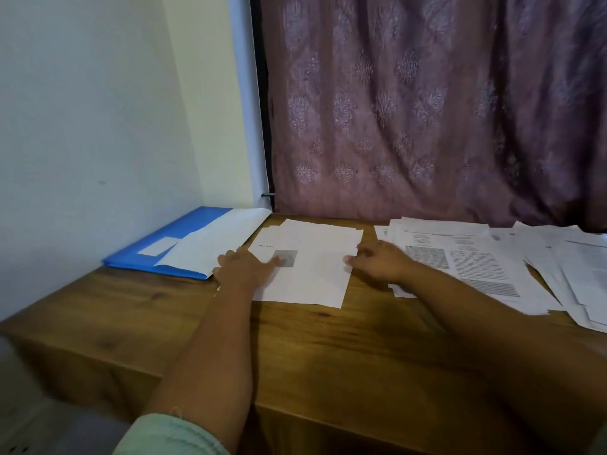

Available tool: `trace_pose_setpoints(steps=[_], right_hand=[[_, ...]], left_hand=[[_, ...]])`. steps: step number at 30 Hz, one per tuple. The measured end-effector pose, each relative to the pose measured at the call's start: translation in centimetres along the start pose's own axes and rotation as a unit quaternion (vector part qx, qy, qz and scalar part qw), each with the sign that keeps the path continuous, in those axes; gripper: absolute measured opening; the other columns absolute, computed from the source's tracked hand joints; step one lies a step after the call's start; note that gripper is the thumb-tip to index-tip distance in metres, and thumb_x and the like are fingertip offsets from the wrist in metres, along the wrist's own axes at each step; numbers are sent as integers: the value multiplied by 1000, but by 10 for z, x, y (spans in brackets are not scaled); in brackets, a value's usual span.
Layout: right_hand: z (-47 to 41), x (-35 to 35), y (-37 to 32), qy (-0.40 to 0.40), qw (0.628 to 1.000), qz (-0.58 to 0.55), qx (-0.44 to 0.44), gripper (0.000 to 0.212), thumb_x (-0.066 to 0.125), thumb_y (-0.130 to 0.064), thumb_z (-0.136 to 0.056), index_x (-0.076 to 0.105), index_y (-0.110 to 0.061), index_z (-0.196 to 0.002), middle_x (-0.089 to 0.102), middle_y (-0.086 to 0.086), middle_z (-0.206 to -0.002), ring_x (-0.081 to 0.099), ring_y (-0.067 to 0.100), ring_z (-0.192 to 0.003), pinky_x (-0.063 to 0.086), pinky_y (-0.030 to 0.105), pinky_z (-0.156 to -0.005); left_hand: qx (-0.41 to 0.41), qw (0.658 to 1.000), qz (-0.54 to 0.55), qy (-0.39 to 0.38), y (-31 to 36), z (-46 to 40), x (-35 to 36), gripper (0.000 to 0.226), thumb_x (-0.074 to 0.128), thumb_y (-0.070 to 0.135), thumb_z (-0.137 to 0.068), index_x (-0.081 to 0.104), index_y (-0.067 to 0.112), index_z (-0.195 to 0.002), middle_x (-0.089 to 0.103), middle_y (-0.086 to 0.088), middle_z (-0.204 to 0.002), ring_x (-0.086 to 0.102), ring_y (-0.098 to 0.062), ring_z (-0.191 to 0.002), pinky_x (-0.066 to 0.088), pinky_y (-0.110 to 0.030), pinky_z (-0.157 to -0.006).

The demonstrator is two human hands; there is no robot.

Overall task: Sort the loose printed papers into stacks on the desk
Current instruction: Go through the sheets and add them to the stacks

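My left hand (244,266) lies flat, fingers straight, on the left edge of the stack (312,257) mid-desk (295,349), while my right hand (377,261) presses loosely bent fingers on its right edge.

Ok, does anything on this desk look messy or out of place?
Yes. The loose papers on the right are fanned out and overlapping at odd angles. The middle stack under both hands has uneven back edges. A white sheet lies skewed across the blue folder.
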State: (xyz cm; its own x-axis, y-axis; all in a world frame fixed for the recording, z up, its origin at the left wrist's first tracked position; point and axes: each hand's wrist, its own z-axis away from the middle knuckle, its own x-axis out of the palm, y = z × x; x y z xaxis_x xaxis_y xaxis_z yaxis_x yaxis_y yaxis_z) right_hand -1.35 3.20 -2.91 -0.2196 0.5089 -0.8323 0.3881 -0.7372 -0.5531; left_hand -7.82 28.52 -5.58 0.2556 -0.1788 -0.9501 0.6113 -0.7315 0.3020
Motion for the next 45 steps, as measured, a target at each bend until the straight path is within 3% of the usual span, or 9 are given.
trace_pose_setpoints(steps=[5, 9, 13, 22, 27, 32, 36, 42, 45], right_hand=[[-21, 36, -36, 14, 980, -154, 123, 81, 75, -43, -82, 35, -9, -143, 43, 8, -145, 51, 25, -118, 46, 27, -85], [-20, 29, -34, 30, 989, -83, 119, 70, 74, -42, -83, 44, -6, -135, 48, 10, -141, 47, 29, -127, 43, 32, -92], [-14, 26, -19, 37, 993, 53, 101, 80, 72, -54, -79, 39, -10, -137, 40, 11, -147, 36, 33, -137, 32, 42, -113], [-18, 25, -19, -14, 998, -7, 67, 74, 83, -41, -72, 46, -11, -129, 54, 9, -131, 52, 28, -118, 47, 35, -98], [-11, 20, -14, -10, 994, 95, 54, 75, 71, -56, -79, 45, -11, -132, 49, 9, -138, 46, 29, -127, 39, 37, -105], [-11, 15, -15, -16, 997, 55, 42, 77, 77, -47, -78, 42, -9, -135, 48, 8, -138, 48, 25, -126, 40, 25, -91], [-10, 17, -15, 14, 998, 51, 31, 78, 81, -41, -75, 42, -9, -134, 48, 9, -136, 48, 26, -126, 42, 29, -98], [-14, 20, -9, 9, 999, 47, 25, 84, 82, -47, -71, 41, -15, -137, 48, 7, -140, 48, 28, -128, 42, 36, -104], [-18, 23, -6, 9, 995, 93, 22, 80, 76, -55, -74, 42, -15, -135, 47, 9, -139, 44, 30, -129, 40, 37, -103]], left_hand=[[-4, 998, -33, -48, 0, 2, -1, 122, 51, 94, -59, 35, 10, -146, 32, -16, -153, 31, -34, -140, 34, -48, -109], [21, 997, 55, -46, -5, 2, -2, 99, 66, 79, -65, 47, 12, -134, 53, -12, -138, 51, -29, -126, 46, -41, -103], [22, 997, 66, -34, 0, 8, -8, 80, 62, 68, -81, 48, 10, -134, 54, -11, -139, 45, -29, -132, 34, -42, -109], [55, 989, 134, -33, 20, 39, -24, 68, 69, 34, -90, 37, 9, -145, 44, -10, -149, 42, -26, -136, 33, -30, -108], [46, 991, 112, -55, 21, 41, -21, 75, 69, 41, -89, 33, 11, -148, 42, -8, -152, 41, -26, -137, 35, -32, -109], [55, 995, 77, -32, 24, 37, -17, 77, 69, 47, -87, 34, 11, -146, 44, -7, -149, 43, -25, -136, 34, -32, -109], [38, 995, 85, -36, 24, 25, -12, 86, 75, 46, -81, 31, 12, -147, 43, -7, -149, 42, -24, -136, 33, -32, -110], [70, 985, 139, -67, 24, 18, -8, 60, 67, 31, -92, 38, 19, -143, 44, -6, -147, 44, -23, -133, 33, -32, -112], [42, 956, 285, -52, 23, 20, -3, 45, 64, 20, -95, 50, 13, -138, 54, -7, -138, 51, -27, -125, 38, -33, -103]])
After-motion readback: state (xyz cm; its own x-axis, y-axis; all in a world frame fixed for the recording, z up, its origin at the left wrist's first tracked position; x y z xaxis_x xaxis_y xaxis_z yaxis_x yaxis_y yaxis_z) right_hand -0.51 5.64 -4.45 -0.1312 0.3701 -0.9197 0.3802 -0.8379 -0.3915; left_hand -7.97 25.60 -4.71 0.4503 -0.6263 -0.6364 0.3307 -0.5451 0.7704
